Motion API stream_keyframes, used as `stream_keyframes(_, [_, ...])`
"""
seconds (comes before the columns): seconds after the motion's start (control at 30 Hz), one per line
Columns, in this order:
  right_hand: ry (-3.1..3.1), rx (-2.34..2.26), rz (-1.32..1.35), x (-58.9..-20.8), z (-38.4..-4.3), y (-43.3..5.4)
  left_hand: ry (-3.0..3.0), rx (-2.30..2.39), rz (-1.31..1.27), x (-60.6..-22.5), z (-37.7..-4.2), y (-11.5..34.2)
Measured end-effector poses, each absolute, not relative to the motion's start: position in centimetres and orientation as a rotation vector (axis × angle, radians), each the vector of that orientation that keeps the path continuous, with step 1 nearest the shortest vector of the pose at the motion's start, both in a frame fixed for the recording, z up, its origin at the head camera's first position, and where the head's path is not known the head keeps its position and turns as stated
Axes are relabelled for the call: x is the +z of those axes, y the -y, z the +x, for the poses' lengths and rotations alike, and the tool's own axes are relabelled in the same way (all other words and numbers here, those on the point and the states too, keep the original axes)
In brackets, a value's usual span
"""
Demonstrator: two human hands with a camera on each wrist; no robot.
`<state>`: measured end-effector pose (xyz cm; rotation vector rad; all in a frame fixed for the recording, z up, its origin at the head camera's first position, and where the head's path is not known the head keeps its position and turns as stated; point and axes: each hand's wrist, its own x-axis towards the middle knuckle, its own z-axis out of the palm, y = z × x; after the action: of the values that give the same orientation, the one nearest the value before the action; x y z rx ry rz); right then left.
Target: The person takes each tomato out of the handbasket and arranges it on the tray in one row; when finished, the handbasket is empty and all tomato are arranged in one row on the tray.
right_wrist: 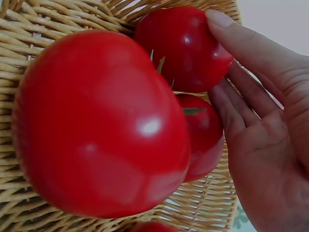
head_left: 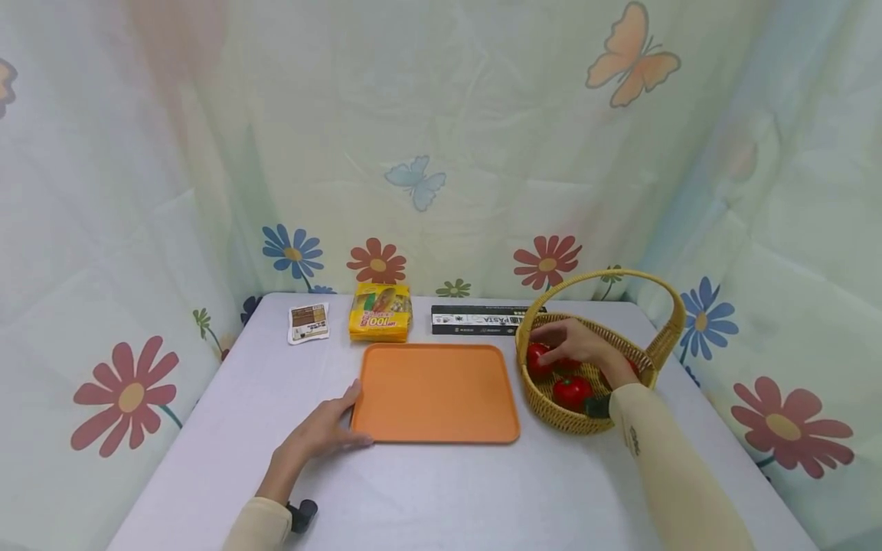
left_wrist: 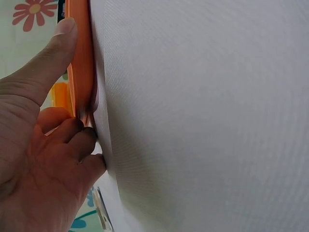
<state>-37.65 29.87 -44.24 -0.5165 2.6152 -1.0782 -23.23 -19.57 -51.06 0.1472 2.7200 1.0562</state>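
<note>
At the near left corner of the orange tray [head_left: 437, 394], my left hand [head_left: 327, 428] holds the rim. The left wrist view has its thumb [left_wrist: 60, 46] against the tray's edge and the other fingers bent at the corner. My right hand [head_left: 575, 343] reaches under the handle of the wicker basket [head_left: 561, 419]. It grips a red tomato [right_wrist: 181, 53] at the basket's left side, thumb on one side and fingers on the other. A large tomato [right_wrist: 104, 125] fills much of the right wrist view, with another tomato [right_wrist: 203, 137] beside it.
Behind the tray lie a white and brown packet [head_left: 308, 324], a yellow packet [head_left: 380, 314] and a long black pasta box [head_left: 475, 320]. The basket's tall handle [head_left: 606, 273] arches above the right hand. A flowered curtain [head_left: 441, 115] encloses the table.
</note>
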Motion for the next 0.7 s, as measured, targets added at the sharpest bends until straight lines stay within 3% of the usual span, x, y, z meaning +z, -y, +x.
stream_keyframes(0.7, [-2.585, -0.794, -0.603, -43.1, -38.2, -29.5, -2.714, 1.039, 0.167, -51.2, -23.3, 19.9])
